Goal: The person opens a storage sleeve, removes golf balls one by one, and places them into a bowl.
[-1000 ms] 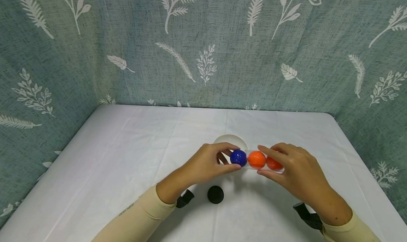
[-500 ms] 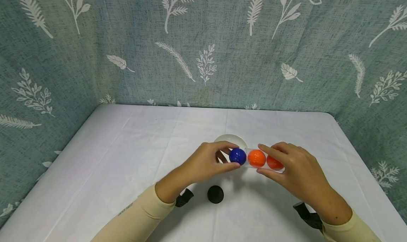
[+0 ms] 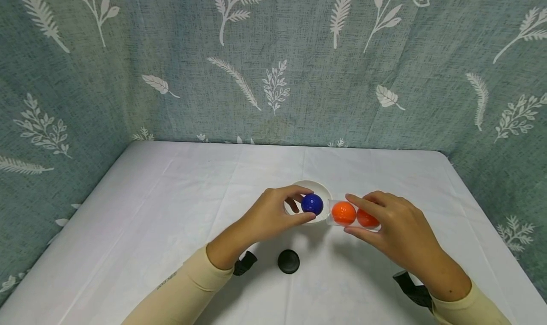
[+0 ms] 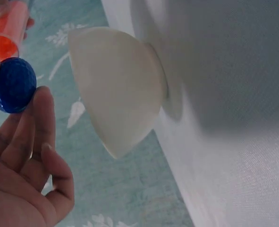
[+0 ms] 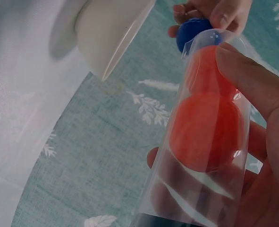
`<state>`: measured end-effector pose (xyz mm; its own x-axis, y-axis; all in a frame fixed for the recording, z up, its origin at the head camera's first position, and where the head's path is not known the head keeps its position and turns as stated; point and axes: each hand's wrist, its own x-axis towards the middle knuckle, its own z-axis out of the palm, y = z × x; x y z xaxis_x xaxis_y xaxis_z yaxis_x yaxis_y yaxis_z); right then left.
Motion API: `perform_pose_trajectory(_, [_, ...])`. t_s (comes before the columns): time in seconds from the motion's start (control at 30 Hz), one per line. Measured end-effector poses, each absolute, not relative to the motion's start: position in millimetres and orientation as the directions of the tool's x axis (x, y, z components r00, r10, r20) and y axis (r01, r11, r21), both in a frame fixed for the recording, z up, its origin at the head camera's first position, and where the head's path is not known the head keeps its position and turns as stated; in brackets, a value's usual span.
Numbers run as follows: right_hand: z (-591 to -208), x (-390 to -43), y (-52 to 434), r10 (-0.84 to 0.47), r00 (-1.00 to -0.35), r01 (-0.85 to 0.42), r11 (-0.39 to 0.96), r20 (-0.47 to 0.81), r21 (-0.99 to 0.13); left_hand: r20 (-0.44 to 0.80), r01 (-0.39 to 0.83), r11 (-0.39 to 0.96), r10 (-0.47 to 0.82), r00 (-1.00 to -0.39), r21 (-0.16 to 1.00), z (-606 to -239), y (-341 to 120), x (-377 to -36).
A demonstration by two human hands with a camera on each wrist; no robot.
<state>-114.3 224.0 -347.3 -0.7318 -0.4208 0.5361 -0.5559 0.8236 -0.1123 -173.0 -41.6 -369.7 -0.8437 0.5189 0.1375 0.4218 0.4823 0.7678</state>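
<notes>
My left hand [image 3: 273,213] pinches a dimpled blue golf ball [image 3: 312,204] between thumb and fingertips, above the near side of a white bowl [image 4: 118,90]. My right hand [image 3: 397,230] grips a clear plastic tube [image 5: 196,184], which lies roughly sideways with its mouth toward the blue ball. Two orange balls are inside the tube: one [image 3: 344,213] near the mouth, the other [image 5: 207,132] deeper and partly behind my fingers in the head view. A dark end [image 5: 167,221] shows at the tube's base. The blue ball is apart from the tube in the head view.
A round black lid [image 3: 288,261] lies on the white-covered table [image 3: 192,197], nearer to me than the bowl. Green leaf-patterned cloth [image 3: 273,69] hangs behind the table and along both sides. Black straps [image 3: 413,289] show at my wrists.
My left hand has drawn the blue golf ball left and slightly away from me, off the tube's mouth and over the bowl. My right hand and the tube have hardly moved.
</notes>
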Motion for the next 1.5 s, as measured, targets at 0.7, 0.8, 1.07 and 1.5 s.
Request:
perform_pose_trajectory(0.7, [-344,-108,223,-0.408,-0.759,-0.529,0.84,0.508,-0.116,0.119,0.456,0.631,0.502,-0.857,0.628,-382,-34,-196])
perform_pose_trajectory(0.8, [-344,-109,223,-0.415,-0.75,-0.541,0.832,0.514,-0.118,0.096,0.461,0.643,0.518,-0.85,0.611,-384,-31,-201])
perform_pose_trajectory(1.07, [-344,-111,224,-0.423,-0.748,-0.552,0.824,0.512,-0.125,0.066,0.481,0.681,0.54,-0.839,0.552,-388,-26,-211])
perform_pose_trajectory(1.5, [-342,-109,222,-0.413,-0.76,-0.536,0.835,0.501,-0.124,0.031,0.509,0.696,0.575,-0.817,0.506,-387,-17,-212])
